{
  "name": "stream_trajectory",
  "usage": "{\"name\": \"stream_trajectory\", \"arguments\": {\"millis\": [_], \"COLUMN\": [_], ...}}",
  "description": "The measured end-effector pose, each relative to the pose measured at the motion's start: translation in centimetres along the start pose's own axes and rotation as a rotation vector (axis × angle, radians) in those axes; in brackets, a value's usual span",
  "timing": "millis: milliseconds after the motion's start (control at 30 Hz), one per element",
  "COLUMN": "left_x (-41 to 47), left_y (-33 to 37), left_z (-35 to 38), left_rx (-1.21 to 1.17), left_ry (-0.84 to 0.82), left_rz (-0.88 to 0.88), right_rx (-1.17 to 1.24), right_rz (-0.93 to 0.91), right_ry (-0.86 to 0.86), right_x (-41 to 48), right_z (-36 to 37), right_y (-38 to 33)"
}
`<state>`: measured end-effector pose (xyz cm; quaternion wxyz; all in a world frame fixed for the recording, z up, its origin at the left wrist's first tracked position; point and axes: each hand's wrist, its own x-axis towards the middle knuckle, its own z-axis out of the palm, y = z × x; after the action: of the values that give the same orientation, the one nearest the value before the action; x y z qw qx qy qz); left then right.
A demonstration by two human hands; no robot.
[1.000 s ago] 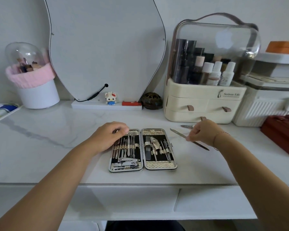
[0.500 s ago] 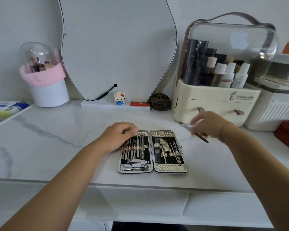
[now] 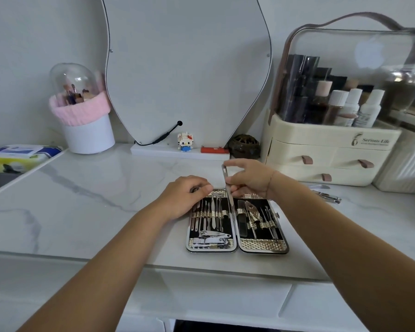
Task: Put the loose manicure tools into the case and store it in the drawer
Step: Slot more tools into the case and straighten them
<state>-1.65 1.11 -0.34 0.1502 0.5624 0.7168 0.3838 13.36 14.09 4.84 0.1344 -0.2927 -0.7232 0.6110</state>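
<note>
Open case (image 3: 261, 245) lies flat on the counter (image 3: 106, 200), near the front edge, both halves facing up and most elastic loops filled with tools.

Left hand (image 3: 185, 195) rests on the far left corner of the case, fingers curled downward. Whether they grip the rim cannot be determined.

Right hand (image 3: 249, 178) is above the far edge of the case, pinching a long flat metal tool (image 3: 230, 196) between thumb and fingers. The tool is held near upright, its lower tip over the central hinge.

Two loose tools (image 3: 327, 196) remain on the counter, right of the case and well apart from it, just in front of the cream drawer organiser (image 3: 321, 149).
</note>
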Motion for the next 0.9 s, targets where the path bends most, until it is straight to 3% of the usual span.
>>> {"name": "stream_trajectory", "arguments": {"millis": [633, 900], "left_x": [0.0, 0.0], "left_y": [0.0, 0.0], "left_z": [-0.1, -0.1], "left_rx": [0.04, 0.05], "left_ry": [0.003, -0.002], "left_rz": [0.007, 0.011], "right_rx": [-0.116, -0.569], "right_rz": [0.053, -0.119], "right_ry": [-0.161, 0.001], "right_x": [0.9, 1.1], "right_z": [0.5, 0.0], "right_y": [-0.8, -0.4]}}
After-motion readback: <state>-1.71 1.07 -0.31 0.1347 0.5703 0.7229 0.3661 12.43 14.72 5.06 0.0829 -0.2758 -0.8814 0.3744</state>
